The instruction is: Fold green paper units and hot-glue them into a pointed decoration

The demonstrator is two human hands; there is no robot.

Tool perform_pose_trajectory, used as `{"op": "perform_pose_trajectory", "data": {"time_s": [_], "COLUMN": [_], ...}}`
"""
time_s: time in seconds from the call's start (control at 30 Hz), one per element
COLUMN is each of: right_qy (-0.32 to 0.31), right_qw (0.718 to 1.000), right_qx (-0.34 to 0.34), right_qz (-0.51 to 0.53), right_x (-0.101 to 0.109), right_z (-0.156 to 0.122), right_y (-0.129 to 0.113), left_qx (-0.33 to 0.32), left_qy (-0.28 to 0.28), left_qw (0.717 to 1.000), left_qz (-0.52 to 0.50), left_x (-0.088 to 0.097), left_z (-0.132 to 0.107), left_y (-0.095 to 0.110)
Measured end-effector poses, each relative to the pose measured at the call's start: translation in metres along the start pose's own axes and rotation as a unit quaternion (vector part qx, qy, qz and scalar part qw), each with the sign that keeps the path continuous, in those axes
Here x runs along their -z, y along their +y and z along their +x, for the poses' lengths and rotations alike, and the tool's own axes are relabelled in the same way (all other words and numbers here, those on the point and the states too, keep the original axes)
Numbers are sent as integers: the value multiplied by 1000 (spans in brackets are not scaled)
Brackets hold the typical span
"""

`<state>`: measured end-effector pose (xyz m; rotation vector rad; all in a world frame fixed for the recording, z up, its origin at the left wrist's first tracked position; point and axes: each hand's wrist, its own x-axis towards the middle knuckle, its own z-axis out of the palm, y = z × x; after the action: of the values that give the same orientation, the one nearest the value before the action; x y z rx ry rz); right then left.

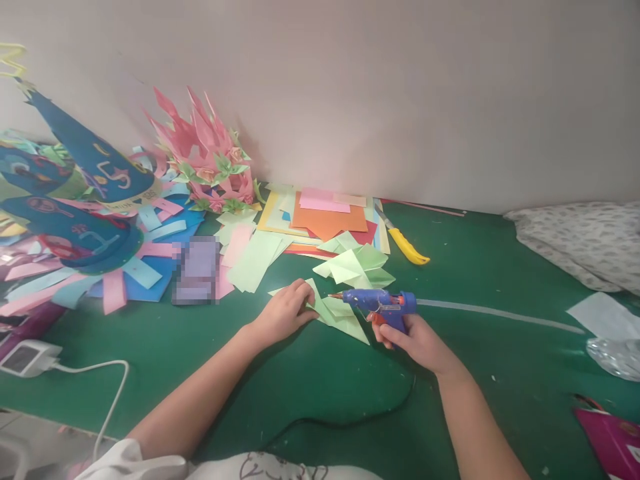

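Note:
My right hand (414, 341) is wrapped round the grip of a blue hot glue gun (381, 303), a finger on its orange trigger. The nozzle points left at a folded light-green paper piece (340, 313) lying on the green table (300, 387). My left hand (286, 311) rests on the left end of that paper, fingers curled down and pressing it flat. A clear glue stick (495, 312) trails from the back of the gun. Its black cord (345, 420) runs toward me.
More folded green paper (357, 265) lies just behind. Coloured paper sheets (325, 217) and a yellow utility knife (406, 245) sit by the wall. Pink paper flowers (205, 157) and blue paper cones (85, 173) crowd the left. A white power adapter (25, 358) and patterned cloth (575, 237) lie at the sides.

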<state>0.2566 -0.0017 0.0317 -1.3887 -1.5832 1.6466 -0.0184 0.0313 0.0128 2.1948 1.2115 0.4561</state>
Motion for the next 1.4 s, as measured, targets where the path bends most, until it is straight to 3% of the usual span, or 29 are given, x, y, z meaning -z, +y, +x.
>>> {"op": "perform_pose_trajectory", "data": {"time_s": [0.13,0.5,1.4], "right_qy": [15,6,10], "right_qw": [997,972,959], "right_qx": [-23,-1,-16], "right_qz": [-75,-236,-282], "right_x": [-4,-11,-19], "right_z": [-1,3,-5], "right_y": [-1,-1,-20], "left_qx": [3,13,10], "left_qy": [1,-4,-2], "left_qw": [1000,1000,1000], "left_qz": [-1,-11,-26], "left_x": [1,3,3], "left_z": [0,1,1], "left_y": [0,-1,-1]}}
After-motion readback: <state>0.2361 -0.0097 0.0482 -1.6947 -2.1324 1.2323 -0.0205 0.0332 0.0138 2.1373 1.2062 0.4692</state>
